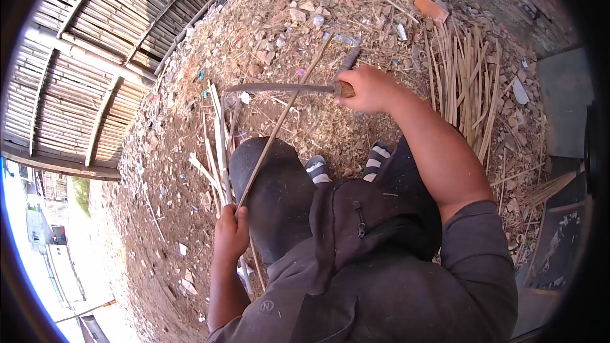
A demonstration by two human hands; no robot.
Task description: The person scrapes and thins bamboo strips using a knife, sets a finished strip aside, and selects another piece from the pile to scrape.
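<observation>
My right hand (372, 89) is closed around the short wooden handle of a long knife (279, 87), whose narrow dark blade points left. The blade crosses a thin bamboo strip (273, 134) near its far part; I cannot tell on which side it touches. My left hand (232, 234) grips that strip near its lower end, thumb on top. The strip slants up and right over my left knee (270, 165). Several pale split bamboo pieces (220, 140) stand or lie just beyond the left hand. A dark ribbed object (351, 58) is behind the right hand.
A bundle of bamboo strips (467, 76) lies on the right, near a brick piece (431, 9). Rubble and litter cover the ground (159, 216). A bamboo slat wall (95, 57) stands at upper left. Dark boards (559, 241) lean at the right edge. My sandalled feet (316, 169) are below.
</observation>
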